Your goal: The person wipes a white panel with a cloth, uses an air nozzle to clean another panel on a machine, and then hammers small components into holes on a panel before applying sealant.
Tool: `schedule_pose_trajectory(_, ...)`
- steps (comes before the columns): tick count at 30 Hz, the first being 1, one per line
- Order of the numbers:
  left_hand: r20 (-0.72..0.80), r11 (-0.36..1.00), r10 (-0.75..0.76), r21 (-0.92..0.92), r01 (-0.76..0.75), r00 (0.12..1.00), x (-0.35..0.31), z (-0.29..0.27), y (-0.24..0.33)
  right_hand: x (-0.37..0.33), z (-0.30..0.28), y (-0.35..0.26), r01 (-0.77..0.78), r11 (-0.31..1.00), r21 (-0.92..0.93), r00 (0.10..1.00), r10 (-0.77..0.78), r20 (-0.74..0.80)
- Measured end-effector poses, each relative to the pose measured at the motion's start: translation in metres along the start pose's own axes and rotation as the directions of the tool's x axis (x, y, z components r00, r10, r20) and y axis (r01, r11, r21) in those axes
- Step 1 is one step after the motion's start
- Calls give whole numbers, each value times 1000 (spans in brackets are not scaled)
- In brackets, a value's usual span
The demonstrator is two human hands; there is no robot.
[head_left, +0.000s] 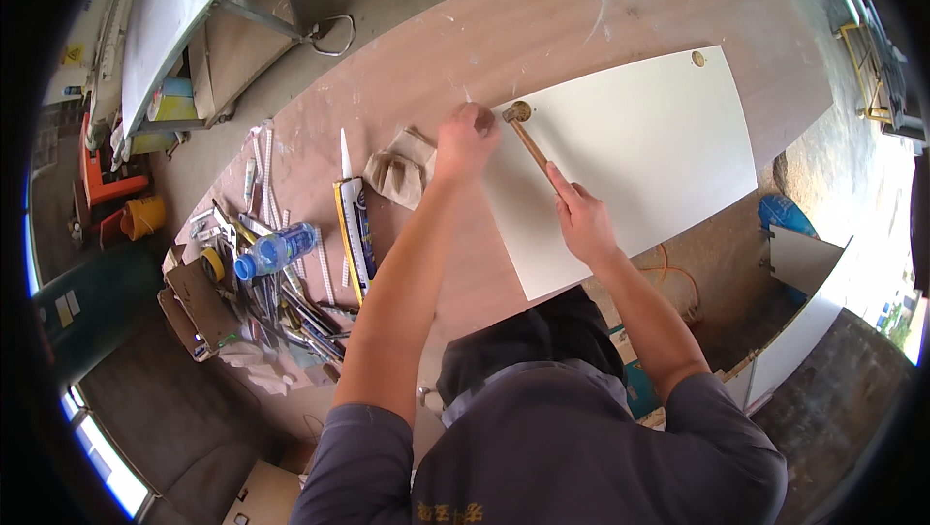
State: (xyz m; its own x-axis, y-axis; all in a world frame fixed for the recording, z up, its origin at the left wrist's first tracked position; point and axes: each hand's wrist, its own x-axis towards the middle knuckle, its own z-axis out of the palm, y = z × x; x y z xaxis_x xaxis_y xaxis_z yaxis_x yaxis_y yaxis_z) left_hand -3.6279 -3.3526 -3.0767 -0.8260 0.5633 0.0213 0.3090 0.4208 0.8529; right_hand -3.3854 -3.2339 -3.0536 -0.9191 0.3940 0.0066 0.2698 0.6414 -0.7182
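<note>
My right hand (585,223) is wrapped round the wooden handle of a hammer (531,145). The hammer's head is at the far left corner of a white board (620,162), close to my left hand. Curled fingers close my left hand (469,143) beside that corner; what they hold, if anything, is hidden. A small round hole (697,58) shows near the board's far right corner. Just left of my left hand lies a crumpled beige cloth or glove (401,169).
The board lies on a large pinkish-brown table (426,60). To the left are a sealant tube with a nozzle (355,225), a plastic bottle (277,250), a heap of hand tools (291,307) and a cardboard box (199,297). An orange cord (683,278) lies below at right.
</note>
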Motion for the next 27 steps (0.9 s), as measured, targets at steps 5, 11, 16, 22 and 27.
schedule_pose_trajectory(5,-55,998,53,42,-50,997,-12,11,9,-1,-22,7,-147,989,-25,970,149,194)
schedule_pose_trajectory(11,529,913,134,263,-312,838,-93,49,95,-19,-109,65,-202,936,288,946,262,-190)
schedule_pose_trajectory(16,332,983,103,107,-146,938,8,202,185,-9,-235,193,-232,941,244,899,304,-316)
schedule_pose_trajectory(22,156,961,149,209,-180,976,155,331,220,14,-270,253,-214,964,157,886,259,-385)
schedule_pose_trajectory(27,258,927,189,271,-259,947,195,333,235,65,-282,235,-254,938,235,910,315,-271)
